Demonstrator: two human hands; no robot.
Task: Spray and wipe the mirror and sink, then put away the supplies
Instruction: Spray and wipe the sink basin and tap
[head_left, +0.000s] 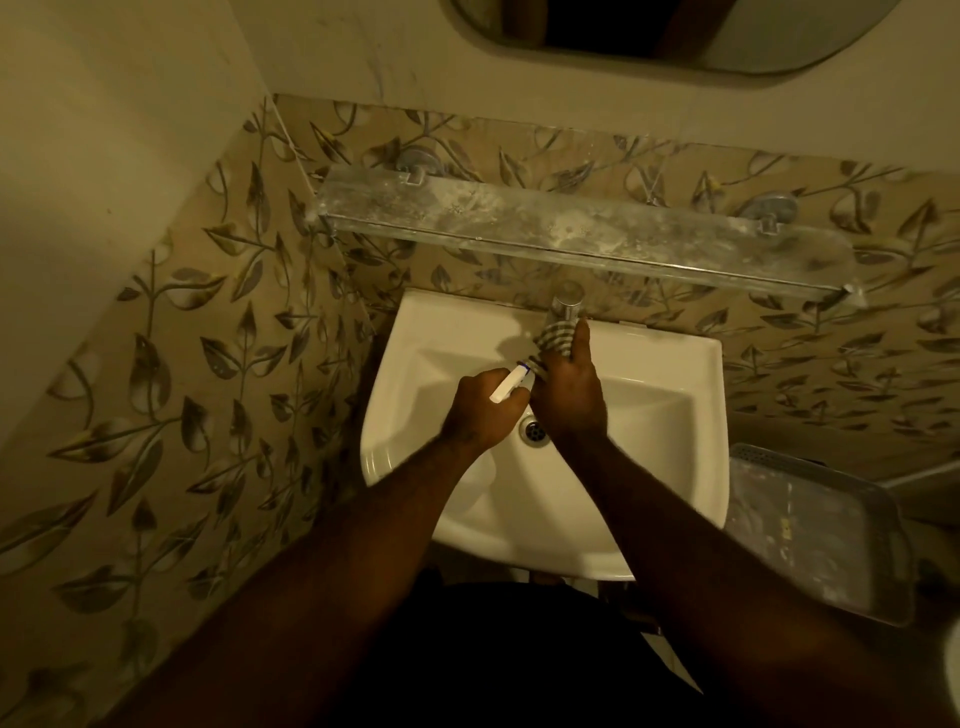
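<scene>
A white sink (670, 415) is fixed to the wall below me, with its drain (534, 431) in the middle. My left hand (480, 410) is closed around a white spray bottle (511, 383), nozzle pointing up toward the tap. My right hand (569, 387) presses a grey-and-white striped cloth (553, 338) against the chrome tap (567, 301) at the back of the basin. The lower edge of the mirror (675, 36) shows at the top of the view.
A dusty glass shelf (571, 223) runs across the wall just above the tap. A grey plastic basket (815, 530) stands to the right of the sink. Leaf-patterned tiles cover the walls, close on the left.
</scene>
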